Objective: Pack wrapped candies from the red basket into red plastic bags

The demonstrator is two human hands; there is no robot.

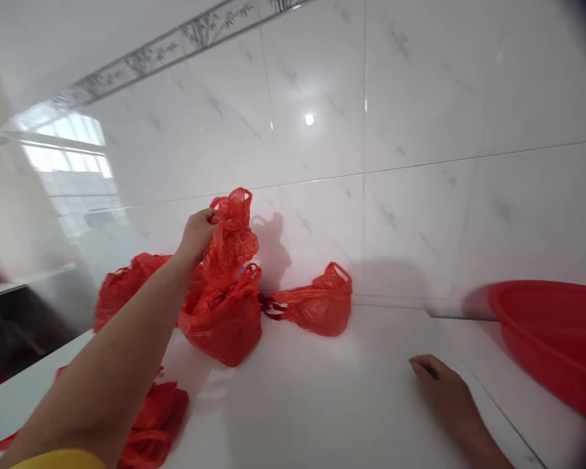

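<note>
My left hand (198, 232) reaches forward and pinches a crumpled red plastic bag (230, 241), which hangs against the white wall. Directly below it a filled red plastic bag (222, 326) sits on the white counter (322, 397), and the hanging bag's lower end overlaps its top. To the right lies a smaller red bag (320, 305) with its handle loop sticking up. My right hand (442, 387) rests low over the counter at the right, fingers curled together, with nothing visible in them. What the standing bags contain is hidden.
A large red basin (542, 339) stands at the right edge. More red bags (131, 283) are heaped behind my left forearm, and loose red bags (159, 420) lie on the counter near me. The marbled tile wall (420, 221) rises along the counter's back.
</note>
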